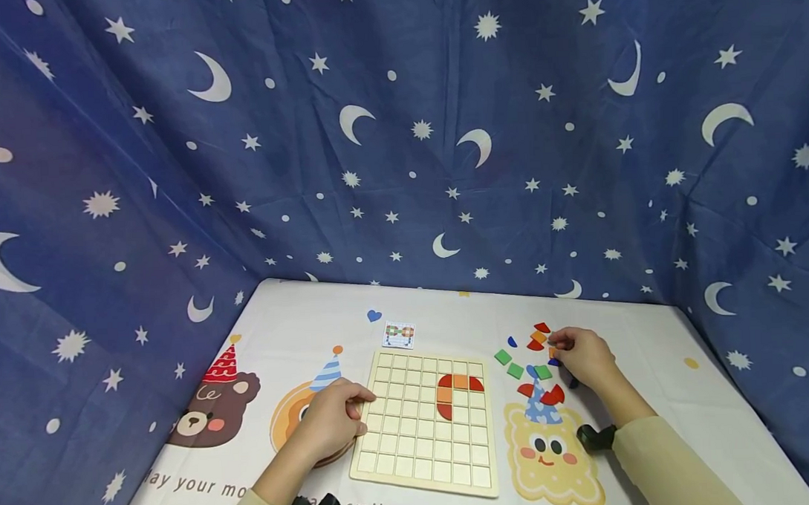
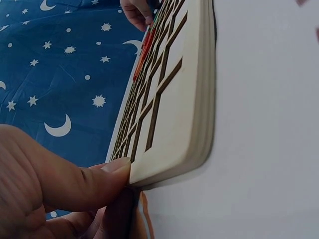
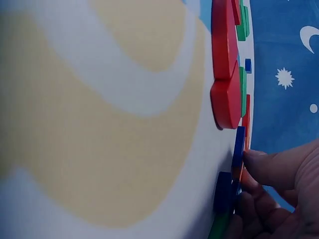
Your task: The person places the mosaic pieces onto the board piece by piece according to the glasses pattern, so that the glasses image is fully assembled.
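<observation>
A pale wooden grid board (image 1: 411, 438) lies on the table. Several red and orange pieces sit in its upper right cells, among them an orange square (image 1: 460, 382). At the board's left edge my left hand (image 1: 332, 422) pinches the rim, its thumb (image 2: 117, 172) on top near a corner. My right hand (image 1: 585, 356) is among loose pieces to the right of the board. Its thumb tip (image 3: 255, 158) is against or close beside a blue piece (image 3: 239, 144), with orange just below. The fingers are bent, and whether they grip a piece is hidden.
Loose green squares (image 1: 515, 370), red pieces (image 1: 553, 395) and a small blue piece (image 1: 512, 342) lie around the right hand. Behind the board is a small pattern card (image 1: 398, 334). A blue star-and-moon curtain (image 1: 402, 171) hangs along the table's back and sides.
</observation>
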`<state>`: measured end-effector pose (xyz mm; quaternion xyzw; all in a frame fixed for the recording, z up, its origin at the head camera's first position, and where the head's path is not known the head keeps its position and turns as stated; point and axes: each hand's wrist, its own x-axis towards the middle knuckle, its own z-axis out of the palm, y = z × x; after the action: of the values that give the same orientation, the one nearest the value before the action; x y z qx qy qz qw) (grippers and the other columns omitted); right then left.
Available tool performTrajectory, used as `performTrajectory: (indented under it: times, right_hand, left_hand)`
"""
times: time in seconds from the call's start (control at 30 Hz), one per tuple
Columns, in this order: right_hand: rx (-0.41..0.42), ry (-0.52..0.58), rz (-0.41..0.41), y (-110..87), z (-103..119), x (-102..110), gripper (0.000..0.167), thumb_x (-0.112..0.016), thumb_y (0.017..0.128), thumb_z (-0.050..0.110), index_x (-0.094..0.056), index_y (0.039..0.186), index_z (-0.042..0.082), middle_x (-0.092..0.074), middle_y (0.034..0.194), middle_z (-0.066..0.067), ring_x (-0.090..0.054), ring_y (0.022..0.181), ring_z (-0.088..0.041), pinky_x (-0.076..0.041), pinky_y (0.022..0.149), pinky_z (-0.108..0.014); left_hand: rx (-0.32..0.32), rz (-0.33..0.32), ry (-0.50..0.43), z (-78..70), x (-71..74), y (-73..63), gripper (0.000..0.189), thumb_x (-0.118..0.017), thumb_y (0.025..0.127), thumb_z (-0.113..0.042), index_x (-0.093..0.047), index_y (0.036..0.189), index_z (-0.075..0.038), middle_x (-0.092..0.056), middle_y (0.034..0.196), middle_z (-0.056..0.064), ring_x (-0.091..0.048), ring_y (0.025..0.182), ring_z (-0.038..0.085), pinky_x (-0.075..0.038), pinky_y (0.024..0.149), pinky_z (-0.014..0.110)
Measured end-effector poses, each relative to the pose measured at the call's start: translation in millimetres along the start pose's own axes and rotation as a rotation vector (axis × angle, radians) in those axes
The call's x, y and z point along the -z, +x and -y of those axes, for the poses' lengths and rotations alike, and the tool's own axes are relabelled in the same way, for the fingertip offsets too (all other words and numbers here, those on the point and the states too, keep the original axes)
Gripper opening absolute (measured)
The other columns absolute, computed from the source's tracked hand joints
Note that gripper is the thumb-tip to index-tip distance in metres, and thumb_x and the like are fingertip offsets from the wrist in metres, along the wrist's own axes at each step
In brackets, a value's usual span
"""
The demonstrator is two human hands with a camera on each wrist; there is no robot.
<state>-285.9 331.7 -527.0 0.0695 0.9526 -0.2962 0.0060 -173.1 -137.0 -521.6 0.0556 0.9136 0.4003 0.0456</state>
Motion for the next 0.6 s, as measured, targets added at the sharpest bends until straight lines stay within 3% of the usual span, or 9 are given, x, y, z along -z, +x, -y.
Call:
performTrajectory:
  times: [0.27, 0.4, 0.6]
  right_hand:
    - [-0.015, -0.031, 0.056, -4.6, -4, 5, 0.020, -0.076, 0.097, 0.012, -0.078, 0.113, 0.001, -0.073, 0.108, -0.020, -0.064, 0.098, -0.033, -0.056, 0.094, -0.054]
    - [-0.034, -0.054, 0.090, -8.9, -3, 8, 0.020, -0.076, 0.097, 0.011, -0.079, 0.114, 0.001, -0.068, 0.116, -0.023, -0.061, 0.102, -0.036, -0.055, 0.100, -0.058]
    - [0.014, -0.096, 0.100, -14.1, -2, 7, 0.016, -0.076, 0.096, 0.009, -0.078, 0.111, 0.003, -0.063, 0.122, -0.026, -0.059, 0.110, -0.041, -0.050, 0.108, -0.066]
  left_hand:
    - [0.002, -0.001, -0.004, 0.4, -0.6, 0.1, 0.047, -0.088, 0.072, 0.009, -0.081, 0.110, -0.018, -0.059, 0.085, -0.002, -0.053, 0.071, 0.010, -0.045, 0.067, 0.026]
    - [-0.008, -0.001, 0.001, 1.5, -0.3, 0.0, 0.047, -0.089, 0.072, 0.008, -0.081, 0.111, -0.018, -0.059, 0.085, -0.002, -0.053, 0.071, 0.010, -0.045, 0.067, 0.026]
    - [-0.007, -0.007, 0.003, 0.9, 0.6, 0.8, 0.047, -0.088, 0.072, 0.008, -0.082, 0.111, -0.018, -0.059, 0.084, -0.001, -0.053, 0.070, 0.010, -0.044, 0.067, 0.026]
